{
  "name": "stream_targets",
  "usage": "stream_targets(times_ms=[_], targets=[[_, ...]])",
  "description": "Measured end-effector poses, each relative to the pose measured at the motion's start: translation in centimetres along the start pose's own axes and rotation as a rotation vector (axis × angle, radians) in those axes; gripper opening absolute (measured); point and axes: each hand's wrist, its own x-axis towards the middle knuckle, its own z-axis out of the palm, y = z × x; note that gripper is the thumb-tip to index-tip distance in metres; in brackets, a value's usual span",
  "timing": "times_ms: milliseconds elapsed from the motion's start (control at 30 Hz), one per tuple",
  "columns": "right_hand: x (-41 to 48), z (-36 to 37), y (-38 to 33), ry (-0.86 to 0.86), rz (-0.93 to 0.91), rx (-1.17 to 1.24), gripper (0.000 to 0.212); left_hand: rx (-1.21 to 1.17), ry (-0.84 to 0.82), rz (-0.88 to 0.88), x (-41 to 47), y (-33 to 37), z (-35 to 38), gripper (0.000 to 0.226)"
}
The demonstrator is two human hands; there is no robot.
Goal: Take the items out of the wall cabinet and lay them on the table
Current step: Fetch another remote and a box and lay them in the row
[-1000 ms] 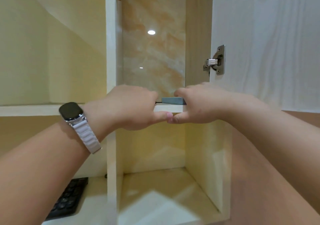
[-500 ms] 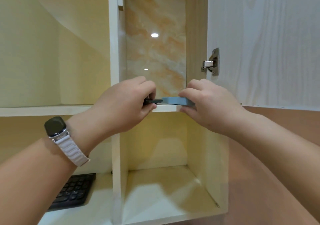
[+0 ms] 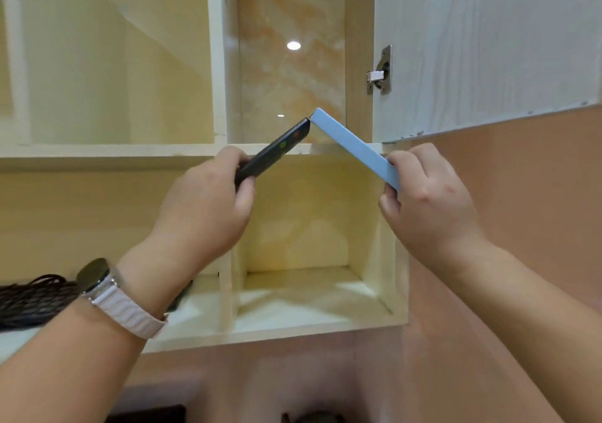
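left hand (image 3: 202,201): fingers curled round the low end of a black remote (image 3: 277,149), tip up toward 1 o'clock | right hand (image 3: 430,201): pinches the low end of a flat blue box (image 3: 351,144), tilted toward 11 o'clock | both things: in front of the cabinet shelf (image 3: 114,150), top ends almost touching | keyboard (image 3: 29,302): at 8 o'clock

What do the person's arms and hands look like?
Both forearms are bare, with no sleeves in view. Behind the left hand, the wrist carries a watch with a dark face, silver case and white ribbed strap. The right hand and its wrist wear nothing.
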Motion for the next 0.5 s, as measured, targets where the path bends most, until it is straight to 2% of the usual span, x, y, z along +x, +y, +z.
stream_targets(times_ms=[67,167,267,400,500], targets=[[-1.7,-0.9,-0.1,-0.047,0.115,0.058,0.020,-0.084,0.009,-0.037,-2.2,0.6,0.9,0.011],[-4.5,-2.3,-0.3,-0.161,0.391,0.209,0.024,-0.247,0.007,-0.099,-5.1,1.6,2.3,0.012],[-7.3,-3.4,-1.1,-0.249,0.682,0.439,0.028,-0.464,-0.084,-0.223,-8.0,2.9,4.2,0.020],[-11.5,-4.1,-2.5,-0.216,0.982,0.737,0.035,-0.681,-0.183,-0.417,-12.2,3.9,6.5,0.015],[-14.4,-4.7,-3.3,-0.230,1.110,0.847,0.035,-0.762,-0.226,-0.499,-15.1,4.9,7.8,0.012]])
